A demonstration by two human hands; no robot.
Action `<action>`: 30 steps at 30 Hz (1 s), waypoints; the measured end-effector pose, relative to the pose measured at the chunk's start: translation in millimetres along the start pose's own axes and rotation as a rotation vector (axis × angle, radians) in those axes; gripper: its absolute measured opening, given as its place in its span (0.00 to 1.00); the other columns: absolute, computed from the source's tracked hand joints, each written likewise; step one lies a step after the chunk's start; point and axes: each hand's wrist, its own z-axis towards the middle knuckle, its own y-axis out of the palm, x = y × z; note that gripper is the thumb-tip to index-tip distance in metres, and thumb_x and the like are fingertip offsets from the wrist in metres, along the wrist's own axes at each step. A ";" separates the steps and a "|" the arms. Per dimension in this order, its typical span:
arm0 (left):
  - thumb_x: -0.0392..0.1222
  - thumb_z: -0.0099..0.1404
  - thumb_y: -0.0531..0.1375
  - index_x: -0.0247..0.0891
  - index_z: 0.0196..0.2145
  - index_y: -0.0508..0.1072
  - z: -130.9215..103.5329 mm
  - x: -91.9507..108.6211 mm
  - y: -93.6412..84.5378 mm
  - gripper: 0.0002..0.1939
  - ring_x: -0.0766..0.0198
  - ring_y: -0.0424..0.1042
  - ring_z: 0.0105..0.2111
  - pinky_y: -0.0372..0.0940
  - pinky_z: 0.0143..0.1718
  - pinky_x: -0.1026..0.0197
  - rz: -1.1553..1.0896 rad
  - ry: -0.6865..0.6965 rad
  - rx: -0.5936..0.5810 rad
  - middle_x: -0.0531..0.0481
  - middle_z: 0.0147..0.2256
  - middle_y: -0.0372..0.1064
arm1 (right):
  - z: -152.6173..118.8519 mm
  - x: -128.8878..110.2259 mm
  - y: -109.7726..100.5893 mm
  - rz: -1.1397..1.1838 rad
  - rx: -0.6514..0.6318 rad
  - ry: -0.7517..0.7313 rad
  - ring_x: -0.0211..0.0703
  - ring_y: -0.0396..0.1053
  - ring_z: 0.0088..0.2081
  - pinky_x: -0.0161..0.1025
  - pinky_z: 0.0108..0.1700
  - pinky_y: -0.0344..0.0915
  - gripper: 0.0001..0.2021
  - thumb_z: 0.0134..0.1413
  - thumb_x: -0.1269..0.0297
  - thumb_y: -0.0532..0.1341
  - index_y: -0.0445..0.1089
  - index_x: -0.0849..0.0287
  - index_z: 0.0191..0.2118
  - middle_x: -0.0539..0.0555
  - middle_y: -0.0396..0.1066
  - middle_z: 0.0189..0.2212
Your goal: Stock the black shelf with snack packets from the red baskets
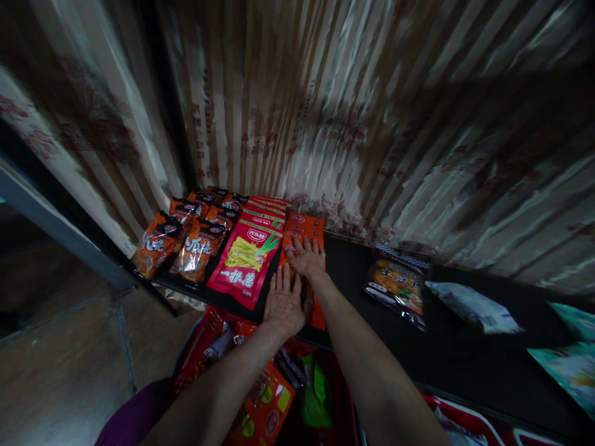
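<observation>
Both my hands lie flat on a row of overlapping orange snack packets (318, 314) on the black shelf (346, 266). Nearer to me, my left hand (284, 303) rests with fingers stretched out over the front packet. Farther back, my right hand (307, 257) presses on the packets with its fingers spread. My hands and wrists hide much of the print. Just left of them is an overlapping row of red snack packets (244, 260) with a yellow picture. Beyond these, several orange-and-black snack bags (198, 248) stand in two rows at the shelf's left end.
A red basket (186, 359) of mixed packets stands below the shelf edge. To the right on the shelf lie a dark potato-chip bag (395, 285), a white-and-blue bag (474, 305) and teal bags (569, 371). Wrinkled patterned sheeting (325, 124) hangs behind; a metal post (65, 217) stands left.
</observation>
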 end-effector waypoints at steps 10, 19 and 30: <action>0.53 0.64 0.47 0.31 0.62 0.51 -1.3 -2.5 5.5 0.34 0.44 0.37 0.64 0.41 0.61 0.43 0.003 0.018 0.069 0.32 0.64 0.39 | -1.6 1.1 -2.0 0.044 0.065 -0.050 0.55 0.28 0.66 0.57 0.62 0.32 0.29 0.59 0.46 0.40 0.43 0.48 0.64 0.54 0.36 0.67; 0.51 0.62 0.51 0.33 0.61 0.52 -8.3 -5.4 5.6 0.33 0.45 0.41 0.63 0.46 0.59 0.43 0.007 0.063 0.186 0.33 0.63 0.44 | -90.3 10.7 -3.0 0.451 0.625 -0.101 0.49 0.41 0.65 0.53 0.60 0.48 0.23 0.61 0.58 0.45 0.60 0.62 0.57 0.62 0.46 0.64; 0.38 0.63 0.51 0.36 0.51 0.67 -58.6 -0.4 -2.9 0.19 0.56 0.49 0.62 0.50 0.60 0.46 -0.128 0.293 0.472 0.43 0.57 0.59 | -298.5 20.5 106.2 1.111 0.507 0.394 0.49 0.62 0.54 0.50 0.54 0.58 0.18 0.50 0.58 0.54 0.68 0.60 0.46 0.61 0.66 0.51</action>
